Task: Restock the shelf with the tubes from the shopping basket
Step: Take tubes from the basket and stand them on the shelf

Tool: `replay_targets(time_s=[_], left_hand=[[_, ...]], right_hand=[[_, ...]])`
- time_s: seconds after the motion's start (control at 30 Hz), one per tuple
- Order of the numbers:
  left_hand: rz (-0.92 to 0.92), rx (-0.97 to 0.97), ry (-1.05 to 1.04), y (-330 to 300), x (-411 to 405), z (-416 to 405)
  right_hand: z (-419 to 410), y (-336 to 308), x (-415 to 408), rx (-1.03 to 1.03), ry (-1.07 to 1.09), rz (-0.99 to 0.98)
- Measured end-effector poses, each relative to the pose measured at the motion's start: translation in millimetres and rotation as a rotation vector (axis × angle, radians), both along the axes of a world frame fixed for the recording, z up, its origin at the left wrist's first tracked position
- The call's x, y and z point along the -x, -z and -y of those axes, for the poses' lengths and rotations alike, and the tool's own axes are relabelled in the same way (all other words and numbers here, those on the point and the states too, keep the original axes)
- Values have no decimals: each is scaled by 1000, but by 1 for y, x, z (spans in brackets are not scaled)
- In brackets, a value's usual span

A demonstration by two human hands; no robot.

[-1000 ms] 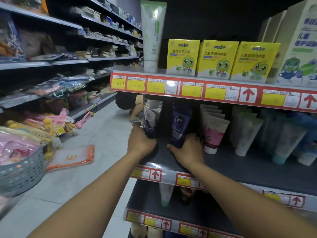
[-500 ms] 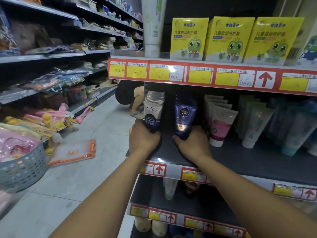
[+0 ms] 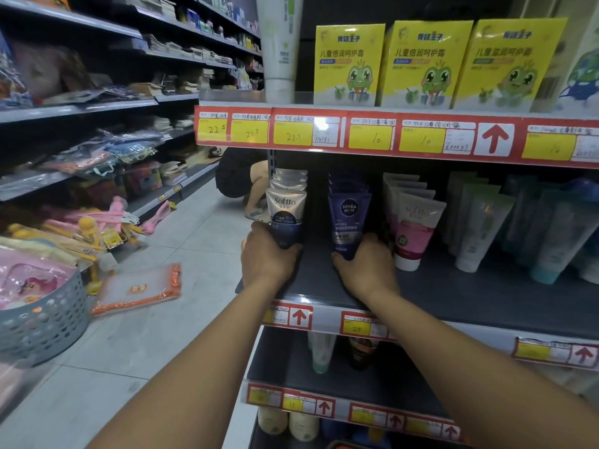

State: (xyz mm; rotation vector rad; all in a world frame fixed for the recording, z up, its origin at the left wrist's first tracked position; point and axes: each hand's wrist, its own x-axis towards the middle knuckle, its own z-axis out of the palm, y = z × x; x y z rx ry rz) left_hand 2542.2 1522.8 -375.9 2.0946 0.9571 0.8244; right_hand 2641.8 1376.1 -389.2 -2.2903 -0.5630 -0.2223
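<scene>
Head view, one frame.

Hands: two. The left hand (image 3: 266, 254) has its fingers curled round the base of the front Softto tube (image 3: 286, 218). The right hand (image 3: 364, 265) has its fingers curled round the base of the front Nivea Men tube (image 3: 348, 222).

Middle shelf (image 3: 453, 296), dark board with a red and yellow price strip on its near edge. From left to right:
- Softto tubes, silver and navy: one row standing cap-down, about four visible, running from near to far.
- Nivea Men tubes, blue: one row just right of the first, the front one clear, those behind too dark to count.
- Pink and white tubes (image 3: 413, 228): one row, about four, just right of the right hand.
- Pale green tubes (image 3: 479, 231): about three, further right.
- Blue-tinted tubes at the far right, blurred, count unclear.

Upper shelf: one tall white tube (image 3: 279, 43) at the left; three yellow frog boxes (image 3: 424, 64) side by side to its right.

Lower shelf: two tubes visible, one pale, one dark.

Floor, left: one grey perforated basket (image 3: 42, 322) holding pink goods; one orange-edged packet (image 3: 139, 290) lying flat beside it.

Far aisle: one person (image 3: 241, 179) crouching behind the shelf unit.
</scene>
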Motion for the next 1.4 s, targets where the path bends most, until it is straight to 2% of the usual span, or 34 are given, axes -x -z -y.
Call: replay_targets(time_s=[0.63, 0.83, 0.93, 1.03, 1.17, 1.4], left_hand=[[-40, 2, -6, -2, -2, 2], [11, 33, -16, -3, -1, 6], [163, -30, -56, -7, 7, 16], [268, -142, -112, -11, 18, 29], [205, -179, -64, -12, 20, 50], [117, -155, 146, -14, 10, 105]], right_hand=[[1, -1, 1, -18, 22, -13], [3, -4, 5, -62, 70, -33], [10, -12, 21, -55, 185, 73], [23, -20, 37, -137, 184, 220], [50, -19, 39, -111, 85, 368], [118, -20, 19, -2, 148, 370]])
